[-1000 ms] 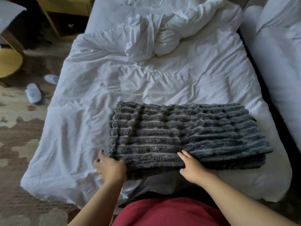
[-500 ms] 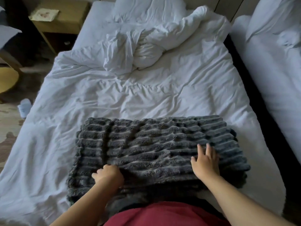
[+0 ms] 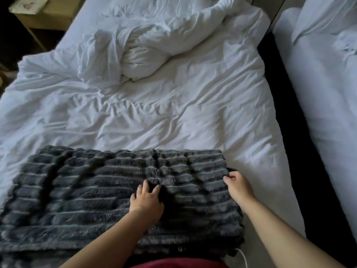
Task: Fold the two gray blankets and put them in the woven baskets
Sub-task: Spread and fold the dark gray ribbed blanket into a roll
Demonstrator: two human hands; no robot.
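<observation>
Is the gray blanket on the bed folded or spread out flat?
Folded: the gray blanket shows stacked layers along its near edge, though not compactly yet.

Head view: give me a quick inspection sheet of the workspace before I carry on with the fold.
Surface: bed with a wrinkled white sheet.
Job's things: one gray blanket, partly folded, flat across the near end of the bed; second blanket and baskets not in view.
Clutter: bunched white duvet at the far end.
Grippers: left hand pressed flat on the blanket's middle; right hand gripping its right edge.
Cables: thin white cord at the near edge.
Surroundings: second bed to the right across a dark gap; wooden nightstand far left.
</observation>
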